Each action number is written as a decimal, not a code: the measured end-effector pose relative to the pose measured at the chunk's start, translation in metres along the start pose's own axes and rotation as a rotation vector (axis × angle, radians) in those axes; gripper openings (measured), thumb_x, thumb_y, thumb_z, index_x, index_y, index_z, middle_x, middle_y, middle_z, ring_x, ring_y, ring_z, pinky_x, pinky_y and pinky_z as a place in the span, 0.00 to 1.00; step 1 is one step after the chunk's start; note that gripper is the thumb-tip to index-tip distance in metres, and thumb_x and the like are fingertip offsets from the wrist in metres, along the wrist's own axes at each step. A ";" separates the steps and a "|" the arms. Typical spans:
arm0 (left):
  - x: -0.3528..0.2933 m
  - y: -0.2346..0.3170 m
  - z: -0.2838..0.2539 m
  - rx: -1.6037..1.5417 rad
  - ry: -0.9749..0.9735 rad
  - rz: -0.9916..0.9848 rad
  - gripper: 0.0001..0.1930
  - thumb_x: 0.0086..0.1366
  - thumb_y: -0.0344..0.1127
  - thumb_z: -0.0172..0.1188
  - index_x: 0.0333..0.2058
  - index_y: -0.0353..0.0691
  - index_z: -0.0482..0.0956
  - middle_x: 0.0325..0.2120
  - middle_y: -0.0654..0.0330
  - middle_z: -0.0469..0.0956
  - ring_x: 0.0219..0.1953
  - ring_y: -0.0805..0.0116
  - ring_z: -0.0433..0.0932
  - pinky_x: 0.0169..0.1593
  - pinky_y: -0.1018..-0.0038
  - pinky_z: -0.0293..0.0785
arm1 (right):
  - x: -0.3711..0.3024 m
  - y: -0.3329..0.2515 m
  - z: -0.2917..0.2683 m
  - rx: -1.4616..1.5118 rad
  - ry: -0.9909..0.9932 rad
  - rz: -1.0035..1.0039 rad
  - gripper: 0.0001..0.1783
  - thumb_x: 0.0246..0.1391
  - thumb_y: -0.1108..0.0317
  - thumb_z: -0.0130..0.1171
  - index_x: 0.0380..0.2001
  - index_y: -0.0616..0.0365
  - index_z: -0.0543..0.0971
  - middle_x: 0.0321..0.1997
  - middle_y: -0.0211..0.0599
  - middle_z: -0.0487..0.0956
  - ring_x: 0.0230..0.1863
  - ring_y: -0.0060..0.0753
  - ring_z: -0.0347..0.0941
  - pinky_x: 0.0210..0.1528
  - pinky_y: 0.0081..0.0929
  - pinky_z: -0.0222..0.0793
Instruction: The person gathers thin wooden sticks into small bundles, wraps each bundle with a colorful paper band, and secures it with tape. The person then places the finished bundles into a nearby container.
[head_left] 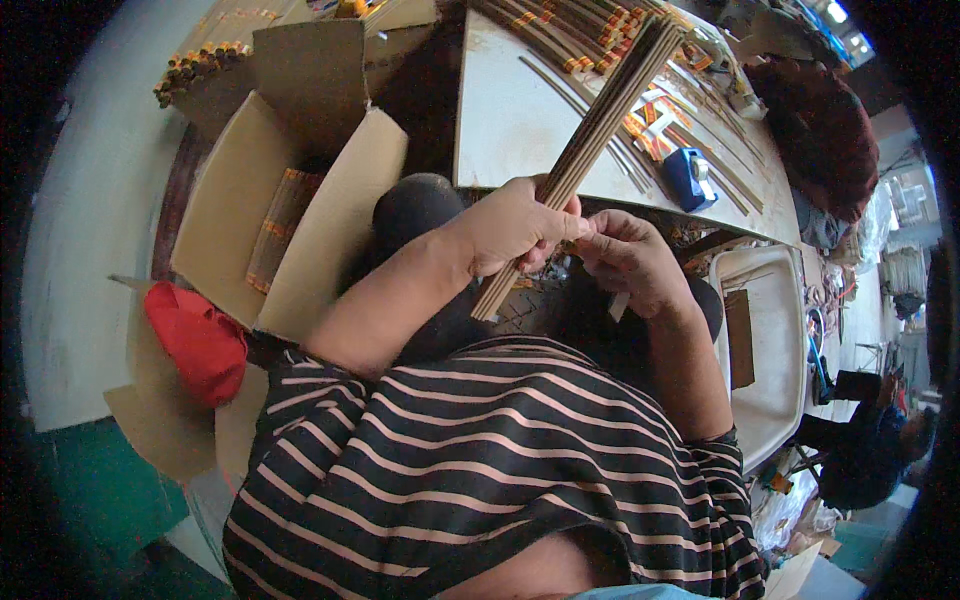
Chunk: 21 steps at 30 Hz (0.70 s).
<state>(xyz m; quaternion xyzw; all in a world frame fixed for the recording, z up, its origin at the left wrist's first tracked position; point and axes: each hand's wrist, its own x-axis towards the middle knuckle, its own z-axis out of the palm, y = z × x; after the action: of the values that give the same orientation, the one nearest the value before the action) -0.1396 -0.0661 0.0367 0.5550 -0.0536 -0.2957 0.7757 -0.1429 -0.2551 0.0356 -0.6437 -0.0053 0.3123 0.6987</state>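
My left hand [515, 228] is closed round a bundle of brown incense sticks [610, 115], which slants from my lap up over the table. The lower ends stick out below my fist, between my knees. Close beside it, my right hand [635, 260] is closed, thumb and fingertips pressed together next to my left fingers. A short pale strip [619, 305] hangs from under the right hand. What lies between the right fingertips is too small to make out.
The white table [510, 120] ahead bears banded stick bundles [560, 40], loose sticks, orange-red labels and a blue tape dispenser [690, 180]. An open cardboard box [330, 240] with bundles stands left, near a red cloth [200, 340]. A white tub [775, 400] sits right. Another person [865, 450] is far right.
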 end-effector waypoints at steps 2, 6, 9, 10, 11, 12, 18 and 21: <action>-0.004 -0.001 -0.003 -0.028 0.005 -0.027 0.10 0.55 0.33 0.58 0.32 0.38 0.67 0.11 0.68 0.63 0.07 0.81 0.59 0.10 0.83 0.55 | -0.008 -0.003 0.006 -0.162 0.130 -0.094 0.07 0.52 0.66 0.56 0.28 0.57 0.73 0.20 0.22 0.68 0.16 0.11 0.55 0.17 0.11 0.48; -0.021 0.001 -0.003 0.031 0.129 -0.118 0.11 0.54 0.32 0.59 0.32 0.38 0.66 0.12 0.68 0.62 0.08 0.81 0.59 0.10 0.84 0.54 | -0.019 -0.005 0.012 -0.106 0.229 -0.242 0.08 0.52 0.65 0.56 0.28 0.59 0.74 0.20 0.21 0.70 0.18 0.11 0.59 0.20 0.11 0.52; -0.023 -0.010 0.003 0.142 0.148 -0.139 0.12 0.53 0.33 0.60 0.32 0.39 0.66 0.12 0.67 0.63 0.08 0.81 0.58 0.10 0.83 0.54 | -0.016 -0.005 0.024 -0.100 0.245 -0.267 0.09 0.52 0.66 0.56 0.28 0.61 0.74 0.21 0.23 0.71 0.21 0.11 0.62 0.22 0.11 0.56; -0.026 -0.011 0.007 0.146 0.140 -0.167 0.10 0.51 0.29 0.57 0.33 0.40 0.67 0.14 0.69 0.64 0.09 0.83 0.59 0.10 0.85 0.54 | -0.014 -0.004 0.027 -0.119 0.254 -0.252 0.09 0.52 0.66 0.56 0.28 0.62 0.74 0.21 0.23 0.71 0.21 0.12 0.62 0.22 0.11 0.57; -0.028 -0.011 0.010 0.143 0.141 -0.172 0.11 0.50 0.29 0.57 0.33 0.39 0.67 0.14 0.69 0.64 0.09 0.83 0.59 0.10 0.85 0.55 | -0.012 -0.003 0.031 -0.143 0.265 -0.237 0.09 0.52 0.66 0.56 0.28 0.62 0.73 0.22 0.24 0.71 0.21 0.12 0.62 0.22 0.11 0.57; -0.030 -0.012 0.013 0.139 0.141 -0.177 0.11 0.50 0.28 0.57 0.34 0.38 0.67 0.14 0.69 0.65 0.09 0.83 0.60 0.11 0.85 0.55 | -0.011 -0.001 0.034 -0.152 0.271 -0.262 0.09 0.52 0.66 0.57 0.28 0.63 0.73 0.23 0.27 0.73 0.22 0.12 0.64 0.23 0.12 0.59; -0.026 -0.026 0.010 0.233 0.166 -0.198 0.19 0.49 0.28 0.56 0.41 0.35 0.66 0.16 0.66 0.67 0.09 0.81 0.61 0.11 0.84 0.56 | -0.011 -0.001 0.039 -0.134 0.266 -0.193 0.10 0.50 0.67 0.59 0.24 0.63 0.72 0.21 0.29 0.74 0.20 0.13 0.65 0.21 0.11 0.60; -0.026 -0.023 0.015 0.308 0.173 -0.229 0.20 0.49 0.28 0.56 0.43 0.34 0.65 0.16 0.65 0.68 0.09 0.80 0.62 0.11 0.83 0.57 | -0.009 0.007 0.035 -0.139 0.295 -0.221 0.12 0.48 0.63 0.61 0.22 0.59 0.71 0.17 0.27 0.72 0.15 0.12 0.60 0.16 0.10 0.53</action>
<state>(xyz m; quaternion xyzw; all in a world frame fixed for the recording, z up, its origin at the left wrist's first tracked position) -0.1762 -0.0705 0.0278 0.6928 0.0322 -0.3212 0.6448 -0.1674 -0.2278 0.0393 -0.7247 0.0048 0.1348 0.6758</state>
